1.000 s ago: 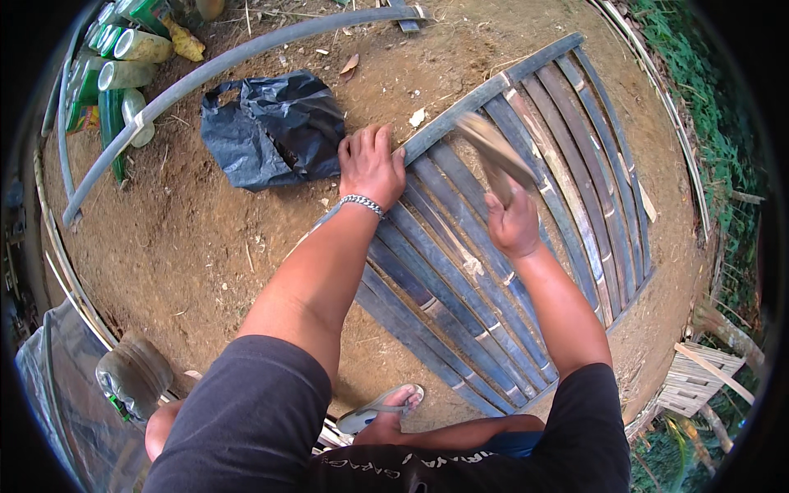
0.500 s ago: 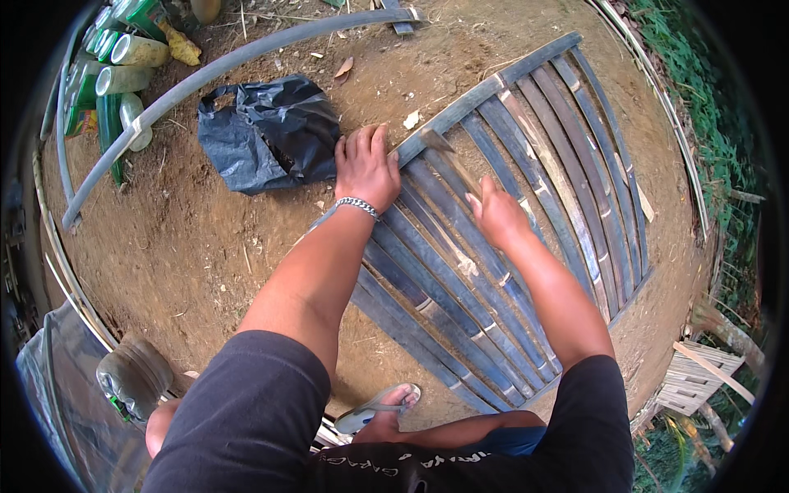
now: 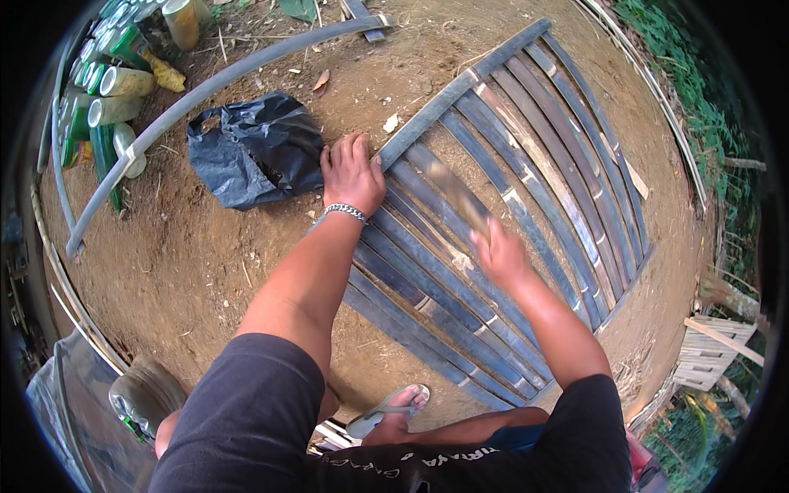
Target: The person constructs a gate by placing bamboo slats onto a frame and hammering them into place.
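A slatted bamboo panel (image 3: 450, 249) lies on the ground, its dark strips fixed to a crosswise rail (image 3: 427, 123) at the far end. Over this rail my left hand (image 3: 353, 174) is closed, fingers side by side on its far edge, a chain bracelet at the wrist. The hand also borders a crumpled black plastic bag (image 3: 246, 148). My right hand (image 3: 503, 259) grips the wooden handle of a hammer (image 3: 464, 197) above the slats. Motion smears the hammer's head, which is a little nearer to me than the rail.
A curved grey pole (image 3: 205, 88) arcs across the ground at the far left, with several glass jars and bottles (image 3: 130, 81) beyond it. A large plastic bottle (image 3: 148, 394) stands at the near left. My sandalled foot (image 3: 394, 411) is at the panel's near side. Green plants (image 3: 670, 62) grow along the right.
The hammer has swung back from the rail toward me and its head is now blurred. My left hand keeps its place on the rail. The whole view has shifted slightly.
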Motion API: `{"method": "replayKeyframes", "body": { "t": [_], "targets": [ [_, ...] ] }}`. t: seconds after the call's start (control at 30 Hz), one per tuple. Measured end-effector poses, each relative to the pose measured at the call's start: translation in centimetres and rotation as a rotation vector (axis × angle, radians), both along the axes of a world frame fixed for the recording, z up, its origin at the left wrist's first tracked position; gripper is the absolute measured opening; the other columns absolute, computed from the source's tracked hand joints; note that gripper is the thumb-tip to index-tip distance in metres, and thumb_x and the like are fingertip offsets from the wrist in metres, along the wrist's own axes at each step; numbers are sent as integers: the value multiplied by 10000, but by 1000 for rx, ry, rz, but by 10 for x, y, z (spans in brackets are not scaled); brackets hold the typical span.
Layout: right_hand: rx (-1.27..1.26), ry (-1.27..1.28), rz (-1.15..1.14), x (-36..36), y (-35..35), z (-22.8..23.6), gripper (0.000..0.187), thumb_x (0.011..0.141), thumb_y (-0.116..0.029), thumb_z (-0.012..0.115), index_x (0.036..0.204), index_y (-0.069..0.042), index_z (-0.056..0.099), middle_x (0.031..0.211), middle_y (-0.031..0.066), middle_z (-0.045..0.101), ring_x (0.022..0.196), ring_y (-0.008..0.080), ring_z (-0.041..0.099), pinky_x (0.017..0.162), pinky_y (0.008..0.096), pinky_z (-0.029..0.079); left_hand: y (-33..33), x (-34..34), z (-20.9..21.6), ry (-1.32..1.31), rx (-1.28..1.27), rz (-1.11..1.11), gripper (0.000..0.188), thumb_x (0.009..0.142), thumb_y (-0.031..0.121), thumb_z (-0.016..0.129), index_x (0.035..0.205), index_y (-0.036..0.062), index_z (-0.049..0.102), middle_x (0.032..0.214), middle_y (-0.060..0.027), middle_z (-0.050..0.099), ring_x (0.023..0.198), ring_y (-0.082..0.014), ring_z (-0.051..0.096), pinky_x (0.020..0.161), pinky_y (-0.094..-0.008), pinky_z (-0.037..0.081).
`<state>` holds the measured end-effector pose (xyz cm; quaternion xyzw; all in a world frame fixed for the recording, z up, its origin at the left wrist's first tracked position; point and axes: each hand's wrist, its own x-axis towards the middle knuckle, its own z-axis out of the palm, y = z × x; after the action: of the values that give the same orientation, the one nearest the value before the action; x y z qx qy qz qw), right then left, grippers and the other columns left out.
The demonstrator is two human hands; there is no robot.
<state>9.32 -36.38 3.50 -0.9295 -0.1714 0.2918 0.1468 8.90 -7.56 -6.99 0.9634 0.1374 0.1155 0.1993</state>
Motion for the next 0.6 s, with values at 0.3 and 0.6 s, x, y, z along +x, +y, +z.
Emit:
{"method": "replayKeyframes", "body": {
  "t": [0.3, 0.6],
  "targets": [
    [139, 171, 460, -221, -70, -24, 590, 805, -205, 732, 1366, -136, 562, 1055, 84, 585, 927, 303, 652, 765, 413, 564, -4, 1, -3, -2, 32, -56, 331, 977, 285, 590, 1252, 102, 587, 1236, -108, 580, 1286, -312, 487, 1175, -546, 269],
    [389, -353, 69, -157, -30, -49, 445, 879, -318, 720, 1278, -133, 656, 1153, 99, 652, 1075, 315, 604, 931, 488, 476, -6, -3, 11, 65, 146, -130, 471, 913, 449, 690, 1162, 51, 650, 1161, -143, 642, 1223, -332, 534, 1138, -493, 310]
  ]
}}
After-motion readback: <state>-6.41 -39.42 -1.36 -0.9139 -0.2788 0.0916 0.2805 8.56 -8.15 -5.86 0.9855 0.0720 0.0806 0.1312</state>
